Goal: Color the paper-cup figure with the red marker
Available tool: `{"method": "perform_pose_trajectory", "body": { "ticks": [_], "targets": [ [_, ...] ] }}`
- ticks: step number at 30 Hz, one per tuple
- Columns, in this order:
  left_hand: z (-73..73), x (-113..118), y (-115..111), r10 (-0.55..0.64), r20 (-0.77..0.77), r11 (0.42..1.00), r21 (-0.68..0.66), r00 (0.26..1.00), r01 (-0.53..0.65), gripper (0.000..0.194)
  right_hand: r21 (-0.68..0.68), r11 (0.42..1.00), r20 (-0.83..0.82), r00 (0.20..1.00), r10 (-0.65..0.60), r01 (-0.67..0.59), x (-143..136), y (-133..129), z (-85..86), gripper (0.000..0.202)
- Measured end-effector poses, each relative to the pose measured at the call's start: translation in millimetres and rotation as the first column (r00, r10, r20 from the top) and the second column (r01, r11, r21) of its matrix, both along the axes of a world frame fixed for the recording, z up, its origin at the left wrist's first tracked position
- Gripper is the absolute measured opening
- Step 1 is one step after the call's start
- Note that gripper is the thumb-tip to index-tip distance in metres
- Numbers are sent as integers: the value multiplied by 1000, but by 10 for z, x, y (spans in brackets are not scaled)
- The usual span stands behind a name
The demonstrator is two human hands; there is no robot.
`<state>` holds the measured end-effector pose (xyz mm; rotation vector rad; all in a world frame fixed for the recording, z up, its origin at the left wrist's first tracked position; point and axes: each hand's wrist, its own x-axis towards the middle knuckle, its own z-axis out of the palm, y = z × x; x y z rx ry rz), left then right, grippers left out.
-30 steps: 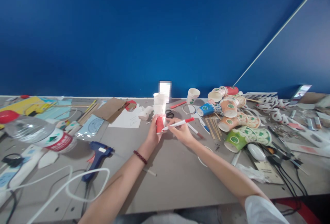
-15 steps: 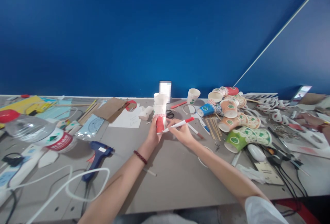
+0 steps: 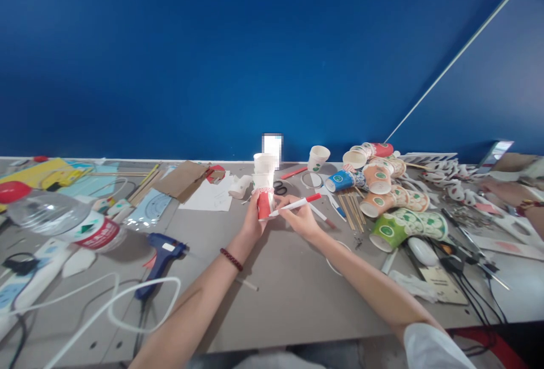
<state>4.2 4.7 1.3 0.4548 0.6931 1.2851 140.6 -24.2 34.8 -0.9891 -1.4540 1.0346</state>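
My left hand point(image 3: 253, 215) is wrapped round a red-and-white paper cup point(image 3: 264, 203), bottom toward me. Above and behind it, white paper cups point(image 3: 262, 169) stand in line with the red one; whether they are joined I cannot tell. Between the fingers of my right hand point(image 3: 300, 220) is a white marker with a red end point(image 3: 300, 203). The marker's tip points left and lies close to the lower right side of the red cup; whether it touches, I cannot make out. Black scissors point(image 3: 280, 187) lie just behind my hands.
Several coloured paper cups point(image 3: 385, 204) and wooden sticks point(image 3: 352, 210) lie to the right. A blue hot glue gun point(image 3: 160, 261), a plastic bottle point(image 3: 63, 219) and a power strip point(image 3: 40, 270) are on the left, with loose cables. Another person's hand point(image 3: 508, 194) is at the far right.
My hands, the cup and the marker have hardly moved. At the far right, the other person's hand has shifted a little.
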Motion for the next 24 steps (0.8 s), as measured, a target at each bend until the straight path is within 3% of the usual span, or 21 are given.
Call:
{"method": "perform_pose_trajectory", "body": {
  "ticks": [24],
  "targets": [
    [3, 6, 5, 25, -1, 1000, -12, 1000, -25, 53, -11, 1000, -16, 1000, -5, 5, 1, 4, 7, 6]
  ]
}}
